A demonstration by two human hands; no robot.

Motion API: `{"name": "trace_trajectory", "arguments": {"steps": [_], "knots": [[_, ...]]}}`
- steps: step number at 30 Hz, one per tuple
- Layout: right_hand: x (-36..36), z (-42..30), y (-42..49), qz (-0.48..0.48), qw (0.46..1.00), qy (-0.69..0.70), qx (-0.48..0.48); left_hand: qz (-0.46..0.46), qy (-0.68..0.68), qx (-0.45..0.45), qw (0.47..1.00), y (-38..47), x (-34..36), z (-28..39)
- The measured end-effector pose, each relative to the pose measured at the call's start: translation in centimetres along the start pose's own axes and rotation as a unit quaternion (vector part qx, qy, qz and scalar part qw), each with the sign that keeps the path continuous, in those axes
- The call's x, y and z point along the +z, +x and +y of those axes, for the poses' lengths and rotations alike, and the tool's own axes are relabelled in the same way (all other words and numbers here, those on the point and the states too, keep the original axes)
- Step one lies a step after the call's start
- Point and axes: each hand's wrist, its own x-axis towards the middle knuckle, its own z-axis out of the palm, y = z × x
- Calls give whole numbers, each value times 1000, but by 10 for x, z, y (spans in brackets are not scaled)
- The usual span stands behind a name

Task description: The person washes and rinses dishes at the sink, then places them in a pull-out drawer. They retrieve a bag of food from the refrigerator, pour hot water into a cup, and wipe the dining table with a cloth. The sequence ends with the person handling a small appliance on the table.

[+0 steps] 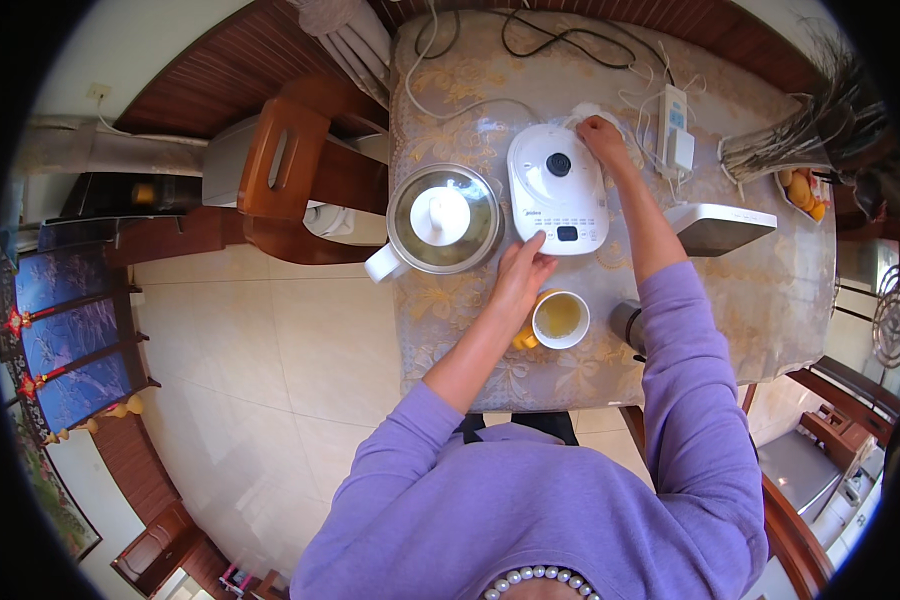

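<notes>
A white Midea electric kettle base [529,195] lies flat on the table before me, with a round black connector in its middle and a control panel at its front. My left hand [521,270] holds its front left corner, thumb on the top edge and fingers at the front. At the back right corner, my right hand [604,141] has its fingers curled, right against a crumpled white cloth or tissue [589,111]; its grip is partly hidden. Left of the base stands a glass kettle [484,225] with a white lid and handle, holding liquid. Nearer me is a yellow mug [561,319] of yellowish drink.
A patterned tablecloth [450,330] covers the table. A power strip [675,124] with cords, a white-edged device [720,225], a dark cylindrical container [630,324] and a fruit dish [802,193] are on the right. Black cable [562,41] lies at the back. A wooden chair [285,165] stands left.
</notes>
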Motion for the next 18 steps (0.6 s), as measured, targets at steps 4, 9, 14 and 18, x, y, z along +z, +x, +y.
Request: {"name": "trace_trajectory", "arguments": {"steps": [4, 9, 14, 18], "knots": [[-20, -24, -9, 68, 997, -7, -47, 36, 85, 35, 995, -2, 20, 10], [-15, -64, -21, -62, 972, -82, -213, 40, 158, 75, 984, -10, 36, 14], [-12, -50, -11, -74, 976, -156, -133, 31, 137, 110, 984, -18, 52, 16], [-46, -30, 0, 100, 972, -197, -83, -12, 112, 142, 984, -29, 70, 27]]}}
